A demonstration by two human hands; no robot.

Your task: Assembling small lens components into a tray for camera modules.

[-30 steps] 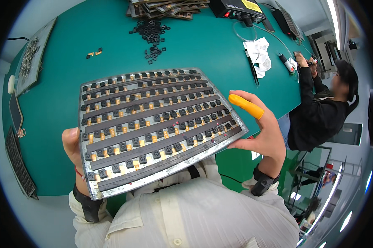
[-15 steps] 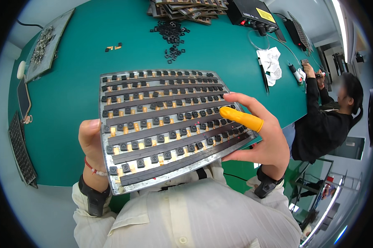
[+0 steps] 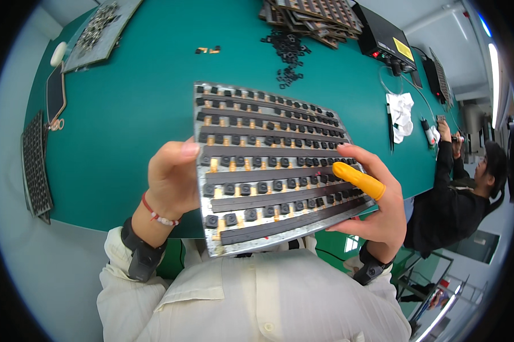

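Tray (image 3: 268,173) with rows of small black parts (image 3: 278,185): held tilted over near edge of green table (image 3: 126,142). Gripped at left edge by left hand (image 3: 174,178), at right edge by right hand (image 3: 378,211), wearing yellow finger cover (image 3: 360,180). Beyond: loose black pieces (image 3: 288,50), tray stack (image 3: 322,11), black box (image 3: 378,29).

A bright tube light (image 3: 494,85) glares; edges curve.
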